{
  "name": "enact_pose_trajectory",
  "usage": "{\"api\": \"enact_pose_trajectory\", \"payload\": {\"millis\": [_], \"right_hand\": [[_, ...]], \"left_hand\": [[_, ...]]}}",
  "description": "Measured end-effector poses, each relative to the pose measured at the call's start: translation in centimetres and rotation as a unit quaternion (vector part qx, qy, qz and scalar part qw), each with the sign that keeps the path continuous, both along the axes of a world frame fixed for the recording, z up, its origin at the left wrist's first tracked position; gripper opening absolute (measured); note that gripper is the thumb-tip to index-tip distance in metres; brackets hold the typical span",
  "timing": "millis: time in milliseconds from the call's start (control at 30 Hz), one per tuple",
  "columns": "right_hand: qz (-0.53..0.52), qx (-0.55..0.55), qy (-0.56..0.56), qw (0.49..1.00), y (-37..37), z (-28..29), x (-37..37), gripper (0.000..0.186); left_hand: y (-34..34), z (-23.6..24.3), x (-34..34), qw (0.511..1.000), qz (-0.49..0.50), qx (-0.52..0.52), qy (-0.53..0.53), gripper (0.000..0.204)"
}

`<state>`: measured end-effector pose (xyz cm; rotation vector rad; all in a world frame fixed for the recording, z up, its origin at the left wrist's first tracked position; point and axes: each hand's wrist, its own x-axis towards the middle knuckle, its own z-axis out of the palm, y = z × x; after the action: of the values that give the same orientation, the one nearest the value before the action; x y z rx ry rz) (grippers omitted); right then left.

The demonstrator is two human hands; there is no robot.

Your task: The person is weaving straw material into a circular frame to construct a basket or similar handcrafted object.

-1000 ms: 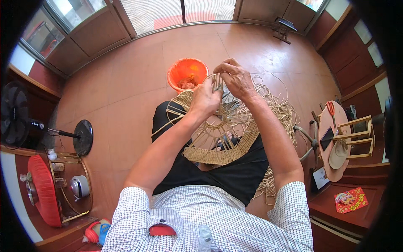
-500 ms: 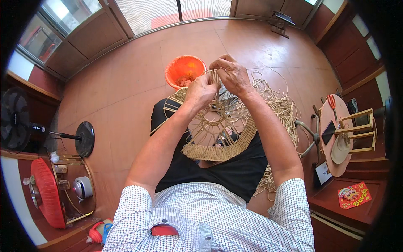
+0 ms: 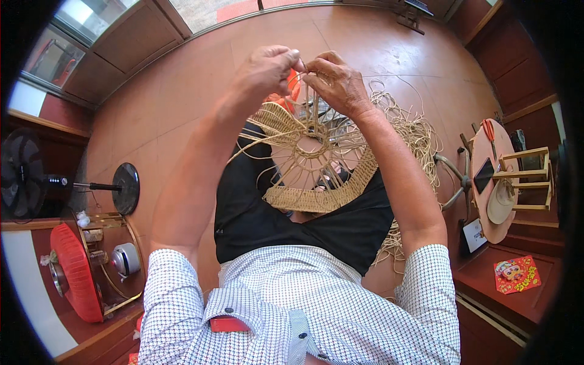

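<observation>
At the far left of the frame a black standing fan (image 3: 24,176) leans in, its round base (image 3: 126,188) lying toward the brown tiled floor (image 3: 182,91). Below it, in the lower left, a red ribbed plastic cover (image 3: 73,280) sits beside a small white round device (image 3: 126,259) on a gold wire rack.

My left hand (image 3: 266,68) is raised in the upper middle of the frame, fingers narrowed to a pinch on the pale upright straw strands (image 3: 311,100) of the round, half-woven tan rattan basket frame (image 3: 316,176). My right hand (image 3: 337,82) meets it just to the right, fingertips closed on the same strands, so the two hands touch at the top of the work. The basket frame rests tilted on my lap, over my black trousers, in the centre of the frame; its woven band curves along the lower edge while open spokes fan out from a small woven ring in the middle. An orange plastic bucket (image 3: 293,85) shows only as a sliver behind my hands.

To the right, a loose heap of pale rattan strands (image 3: 413,134) lies on the floor beside my right forearm. Further right stands a small round wooden surface (image 3: 486,210) carrying red-handled scissors (image 3: 488,129), a dark phone (image 3: 484,175) and a little wooden frame (image 3: 526,176). A red printed card (image 3: 516,274) lies in the lower right.
</observation>
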<state>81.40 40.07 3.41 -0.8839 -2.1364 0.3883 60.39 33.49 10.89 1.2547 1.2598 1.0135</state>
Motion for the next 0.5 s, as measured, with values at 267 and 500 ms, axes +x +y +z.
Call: {"api": "enact_pose_trajectory", "payload": {"millis": [267, 500], "right_hand": [[-0.031, -0.032, 0.033, 0.998, 0.6, -1.3, -0.7, 0.02], [-0.025, -0.028, 0.032, 0.999, 0.7, -1.2, -1.7, 0.021]], "left_hand": [[-6.4, 10.9, -10.7, 0.983, 0.095, 0.153, -0.02, 0.029], [-23.1, 27.6, -49.1, 0.89, 0.372, 0.187, 0.186, 0.037]]}}
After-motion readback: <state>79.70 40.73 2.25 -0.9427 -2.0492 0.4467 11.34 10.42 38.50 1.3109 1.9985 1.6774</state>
